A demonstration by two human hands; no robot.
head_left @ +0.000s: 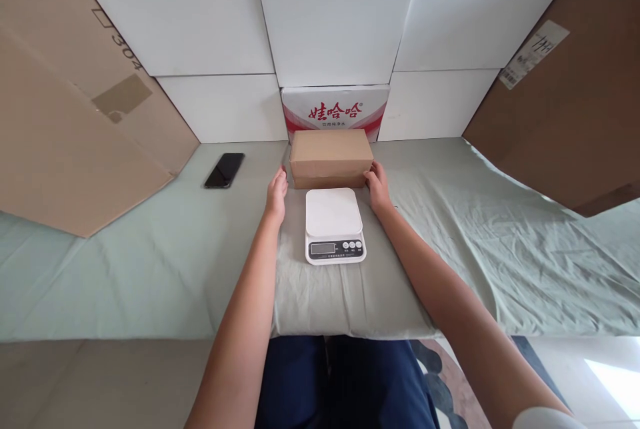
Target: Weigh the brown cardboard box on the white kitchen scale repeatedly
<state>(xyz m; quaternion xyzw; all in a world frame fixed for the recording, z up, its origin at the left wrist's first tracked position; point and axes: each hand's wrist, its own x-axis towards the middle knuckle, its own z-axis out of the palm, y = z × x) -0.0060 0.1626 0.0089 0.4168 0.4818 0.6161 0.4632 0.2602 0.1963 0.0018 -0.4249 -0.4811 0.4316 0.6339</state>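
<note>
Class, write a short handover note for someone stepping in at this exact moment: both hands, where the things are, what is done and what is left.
Left hand: open, fingers at the left end of the brown cardboard box.
Right hand: open, fingers against the box's right end.
Box: lying on the pale green cloth, just behind the white kitchen scale, in front of a red-and-white printed carton.
Scale: platform bare, display too small to read.
Black phone: on the cloth to the left, untouched.
Done: hands placed at both ends of the box.
Left: box not lifted, not on the scale.

Closed brown cardboard box [331, 157] lies flat just behind white scale [335, 224].
</note>
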